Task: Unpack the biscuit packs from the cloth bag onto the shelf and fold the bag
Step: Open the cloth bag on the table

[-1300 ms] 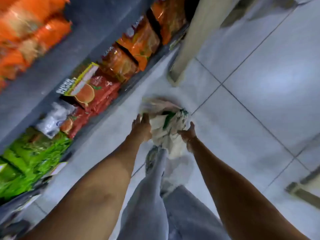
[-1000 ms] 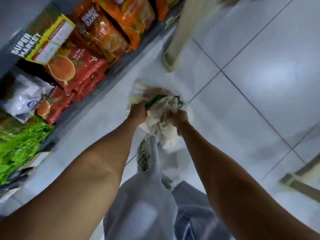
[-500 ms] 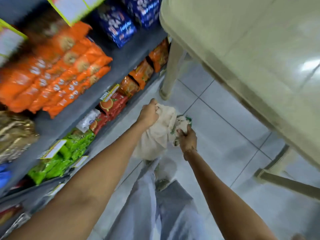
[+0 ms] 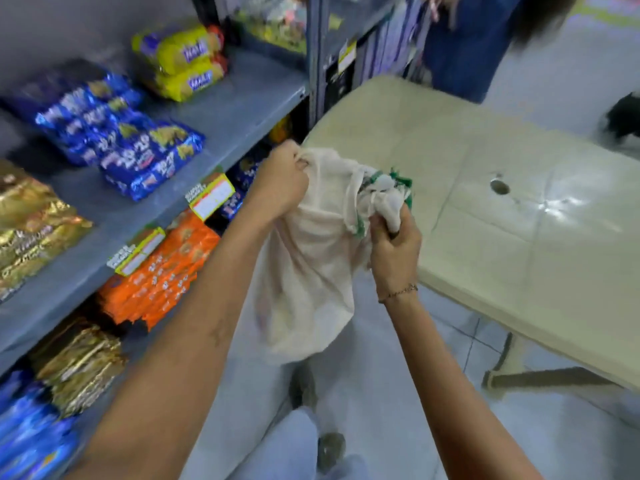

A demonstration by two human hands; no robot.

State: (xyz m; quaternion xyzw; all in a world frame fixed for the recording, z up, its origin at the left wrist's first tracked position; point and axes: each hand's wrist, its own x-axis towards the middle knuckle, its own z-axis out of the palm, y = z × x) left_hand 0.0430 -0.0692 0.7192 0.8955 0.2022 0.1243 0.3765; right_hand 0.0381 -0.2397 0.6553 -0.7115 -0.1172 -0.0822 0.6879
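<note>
- While held above the floor, cloth bag point(image 4: 311, 258): hanging slack.
- Left hand point(image 4: 280, 181): fisted on bag's 11 o'clock edge.
- Right hand point(image 4: 394, 251): clenched on its bunched 2 o'clock edge.

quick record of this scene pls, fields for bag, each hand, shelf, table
bag: cream cloth bag, held in the air, hanging limp between shelf and table
left hand: fist shut on the bag's top edge
right hand: shut on bunched bag cloth with green print
shelf: grey, to the left; blue packs and yellow packs on it, orange packs below
table: beige plastic, to the right, small hole in top
</note>
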